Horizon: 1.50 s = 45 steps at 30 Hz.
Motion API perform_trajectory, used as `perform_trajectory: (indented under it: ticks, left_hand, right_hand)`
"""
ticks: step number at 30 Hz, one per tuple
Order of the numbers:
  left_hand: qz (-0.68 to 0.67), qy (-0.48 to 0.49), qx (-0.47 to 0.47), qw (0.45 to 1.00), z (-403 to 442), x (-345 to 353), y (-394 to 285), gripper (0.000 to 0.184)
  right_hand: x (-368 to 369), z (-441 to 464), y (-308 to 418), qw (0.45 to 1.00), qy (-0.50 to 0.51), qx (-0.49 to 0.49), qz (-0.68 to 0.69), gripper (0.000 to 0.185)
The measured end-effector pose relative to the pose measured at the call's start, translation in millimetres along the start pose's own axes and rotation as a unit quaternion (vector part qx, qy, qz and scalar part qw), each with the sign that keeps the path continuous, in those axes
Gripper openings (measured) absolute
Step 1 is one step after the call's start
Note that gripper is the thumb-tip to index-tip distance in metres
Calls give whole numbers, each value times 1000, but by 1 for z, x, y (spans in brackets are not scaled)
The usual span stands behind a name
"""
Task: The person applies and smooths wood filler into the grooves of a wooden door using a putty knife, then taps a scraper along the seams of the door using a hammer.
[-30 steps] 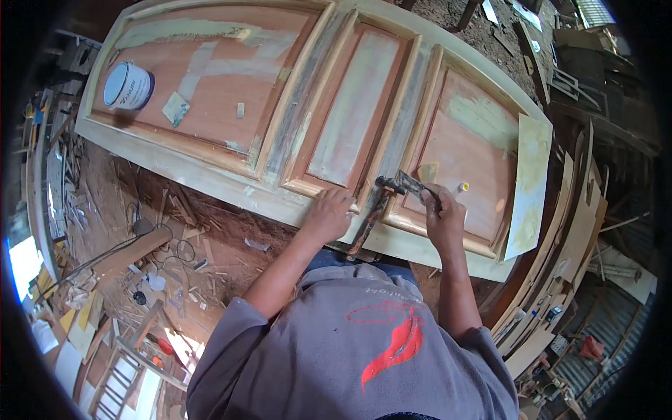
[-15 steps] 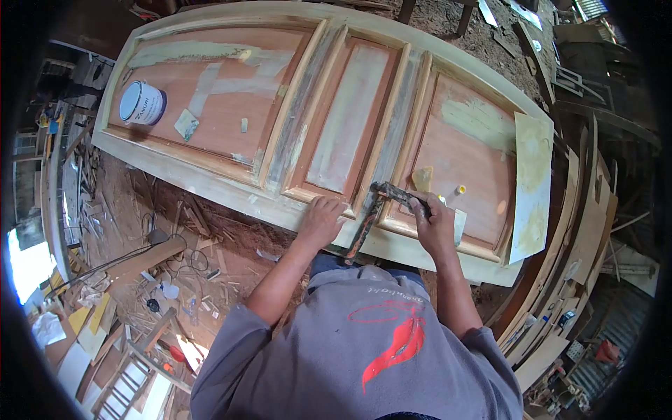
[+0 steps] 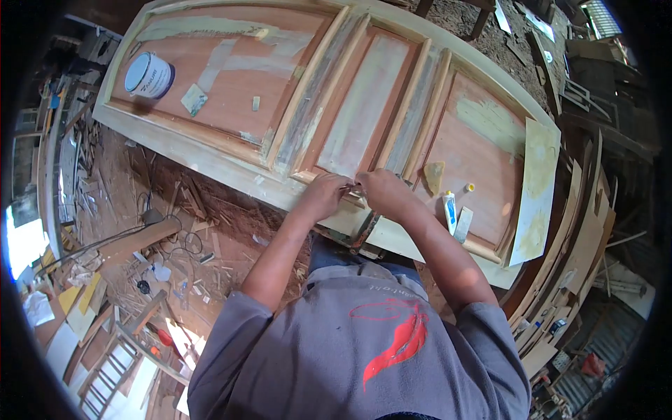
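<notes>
My left hand (image 3: pixel 327 195) and my right hand (image 3: pixel 383 191) meet at the lower end of the narrow middle panel (image 3: pixel 364 98) of a wooden door (image 3: pixel 245 175). The fingers of both are pinched together around something small and dark that I cannot make out. Below my right wrist, a rusty bar clamp (image 3: pixel 365 229) stands at the door's near edge, partly hidden by the hand and forearm. To the right lie a white-and-blue tube (image 3: pixel 449 210), a small yellow cap (image 3: pixel 470 187), a yellowish flat scraper (image 3: pixel 434 176) and a pale flat piece (image 3: pixel 463 224).
A white paint bucket (image 3: pixel 149 75) sits on the left panel near a stained square pad (image 3: pixel 194 99). A stained board (image 3: pixel 537 189) lies across the door's right end. Long planks (image 3: pixel 570 245) lean at right. Wood scraps and a cable (image 3: pixel 91 253) litter the floor.
My right hand has left the dark upper part of the clamp and moved left to meet my left hand. My left hand's fingers have closed. The tube has come into full view.
</notes>
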<state>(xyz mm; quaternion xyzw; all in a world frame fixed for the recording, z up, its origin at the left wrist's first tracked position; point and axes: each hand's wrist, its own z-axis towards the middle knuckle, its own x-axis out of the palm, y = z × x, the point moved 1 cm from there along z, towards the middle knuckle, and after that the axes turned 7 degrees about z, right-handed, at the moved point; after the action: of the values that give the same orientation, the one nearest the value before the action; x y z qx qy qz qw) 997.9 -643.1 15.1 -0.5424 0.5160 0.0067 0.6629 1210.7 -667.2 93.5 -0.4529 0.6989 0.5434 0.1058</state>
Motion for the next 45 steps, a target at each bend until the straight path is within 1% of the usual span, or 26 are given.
perform_trajectory:
  ticks: [1,3,4,6,10,13,16,19,21,25,26,27,28,30,32,34,35,37,40,42,43,45]
  left_hand:
    - [1,25,6,1000,2,2,5,34]
    - [-41,8,5,999,1,2,8,27]
    - [-61,0,5,998,-1,0,6,23]
    - [-65,-12,16,998,-3,-4,5,26]
    - [-54,-52,58,996,-5,-6,8,26]
    - [-65,-38,41,996,-7,-8,8,26]
    - [-67,-16,51,996,-7,-5,16,24]
    - [-74,-4,42,996,-7,-3,17,23]
    - [-70,-18,54,996,-4,-1,17,23]
    - [-46,-32,86,995,-9,8,20,23]
    - [-33,-41,71,996,-12,9,18,23]
    - [-19,-50,58,997,-14,8,14,23]
    - [-5,-58,45,997,-15,7,12,24]
    - [62,-45,44,996,-18,5,10,28]
    - [112,-23,33,993,-25,8,6,32]
    - [149,7,31,988,-21,16,-5,36]
    - [158,33,31,986,-18,21,-12,39]
    - [179,82,29,980,-13,29,-25,44]
    - [157,57,14,986,-12,39,-28,49]
    - [128,16,26,991,-15,42,-25,47]
    - [113,-5,31,993,-18,41,-22,46]
    - [154,-5,52,987,-18,39,-19,43]
  right_hand:
    - [6,3,0,1000,1,-1,-8,19]
    - [19,8,0,1000,4,-1,-23,15]
    - [21,9,1,999,13,0,-34,17]
    - [21,12,7,998,28,1,-54,21]
    - [18,10,24,997,25,2,-69,20]
    - [20,11,32,997,20,9,-75,19]
    - [33,15,25,996,13,2,-85,19]
    - [38,12,20,997,3,2,-82,19]
    - [33,9,16,998,4,8,-69,20]
    - [44,-11,10,998,-38,7,-56,23]
    - [50,-18,0,998,-47,12,-47,24]
    - [54,-27,-10,997,-58,18,-38,26]
    - [54,-36,-19,987,-154,-16,-35,26]
    - [49,-54,-38,939,-331,-91,-29,26]
    - [24,-75,-32,904,-426,-6,24,26]
    - [15,-102,-39,879,-459,111,66,22]
    - [15,-111,-46,868,-482,104,68,22]
    - [20,-123,-52,866,-478,120,83,20]
    - [29,-138,-55,869,-466,129,100,19]
    - [36,-143,-58,871,-458,136,112,19]
    - [37,-145,-56,861,-461,149,155,19]
    - [40,-148,-60,852,-472,148,171,19]
